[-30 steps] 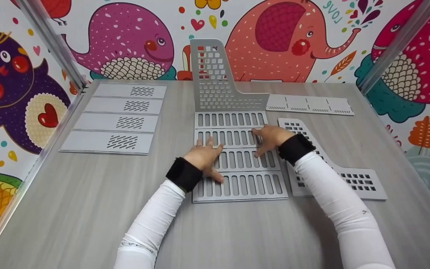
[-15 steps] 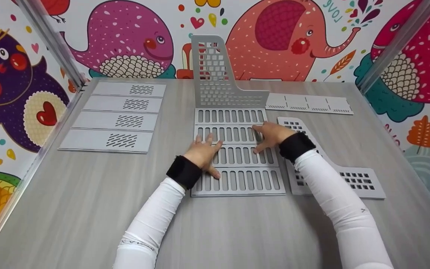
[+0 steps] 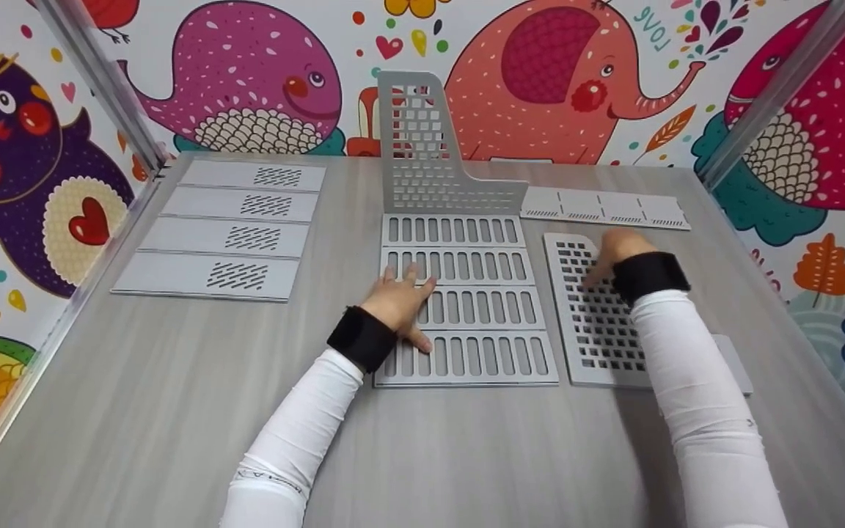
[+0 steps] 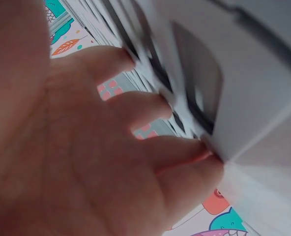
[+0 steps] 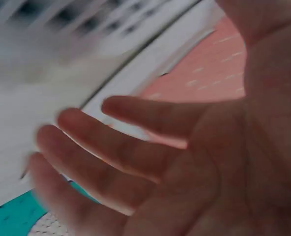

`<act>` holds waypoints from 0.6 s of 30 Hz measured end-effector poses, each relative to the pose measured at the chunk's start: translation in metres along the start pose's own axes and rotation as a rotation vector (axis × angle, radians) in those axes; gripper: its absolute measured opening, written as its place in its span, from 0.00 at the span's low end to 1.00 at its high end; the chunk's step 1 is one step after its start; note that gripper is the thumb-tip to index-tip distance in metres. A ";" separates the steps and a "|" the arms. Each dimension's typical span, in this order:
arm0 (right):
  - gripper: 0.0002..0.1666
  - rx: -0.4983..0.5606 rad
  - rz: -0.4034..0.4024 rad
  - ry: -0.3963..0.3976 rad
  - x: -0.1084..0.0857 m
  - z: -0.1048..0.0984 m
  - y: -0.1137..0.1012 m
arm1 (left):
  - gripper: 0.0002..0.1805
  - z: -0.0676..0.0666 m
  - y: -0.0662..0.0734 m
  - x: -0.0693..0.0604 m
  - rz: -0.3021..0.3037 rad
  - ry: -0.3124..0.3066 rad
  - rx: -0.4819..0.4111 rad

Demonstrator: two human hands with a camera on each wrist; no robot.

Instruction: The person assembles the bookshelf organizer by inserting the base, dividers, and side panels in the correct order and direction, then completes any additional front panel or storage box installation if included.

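My left hand (image 3: 397, 304) rests with spread fingers on a flat light-grey slotted panel (image 3: 466, 287). In the left wrist view its fingertips (image 4: 167, 108) touch the panel's surface. My right hand (image 3: 619, 251) hovers over the upper part of a flat, stepped grey panel (image 3: 565, 352) with square holes. In the right wrist view that hand (image 5: 185, 162) holds nothing, its fingers loosely extended. My right sleeve hides part of the stepped panel. At the slotted panel's far end a similar stepped grid panel (image 3: 459, 194) stands upright.
On the left of the table (image 3: 195, 403) lies a set of flat grey boards (image 3: 239, 224) with slanted slits. A long white strip (image 3: 576, 202) lies at the back right. Printed walls (image 3: 246, 73) and metal posts (image 3: 111, 88) enclose the table.
Earlier the slotted panel shifted slightly away from me under both hands. My right hand has since left it and moved right, above the stepped panel. The left hand stays put.
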State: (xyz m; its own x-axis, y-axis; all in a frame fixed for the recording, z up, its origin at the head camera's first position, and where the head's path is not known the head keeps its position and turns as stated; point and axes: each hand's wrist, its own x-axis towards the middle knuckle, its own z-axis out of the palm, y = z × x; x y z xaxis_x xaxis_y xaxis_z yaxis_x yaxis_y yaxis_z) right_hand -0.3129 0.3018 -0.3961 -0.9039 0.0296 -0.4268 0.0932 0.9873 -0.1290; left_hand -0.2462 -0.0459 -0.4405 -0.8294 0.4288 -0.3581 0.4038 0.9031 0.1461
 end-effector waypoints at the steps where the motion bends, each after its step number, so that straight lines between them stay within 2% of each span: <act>1: 0.37 0.002 0.022 -0.033 0.000 0.000 0.005 | 0.68 0.000 0.000 0.000 0.000 0.000 0.001; 4: 0.38 -0.001 0.024 -0.083 0.004 0.004 0.016 | 0.68 0.000 0.000 -0.001 -0.001 0.001 0.013; 11: 0.27 0.052 -0.061 -0.064 0.011 0.000 0.024 | 0.68 -0.001 0.001 0.001 0.007 0.010 0.034; 14: 0.28 0.122 -0.101 -0.042 0.010 -0.013 0.028 | 0.68 -0.001 0.001 0.001 0.001 0.005 0.025; 18: 0.34 0.303 -0.176 0.028 0.002 -0.033 0.027 | 0.68 -0.001 0.000 0.000 -0.001 0.006 0.016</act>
State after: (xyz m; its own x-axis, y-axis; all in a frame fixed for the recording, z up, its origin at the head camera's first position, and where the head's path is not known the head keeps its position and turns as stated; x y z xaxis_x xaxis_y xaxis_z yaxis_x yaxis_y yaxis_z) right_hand -0.3257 0.3334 -0.3704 -0.9280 -0.1288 -0.3497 0.0505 0.8862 -0.4605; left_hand -0.2470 -0.0455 -0.4392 -0.8323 0.4278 -0.3526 0.4088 0.9032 0.1309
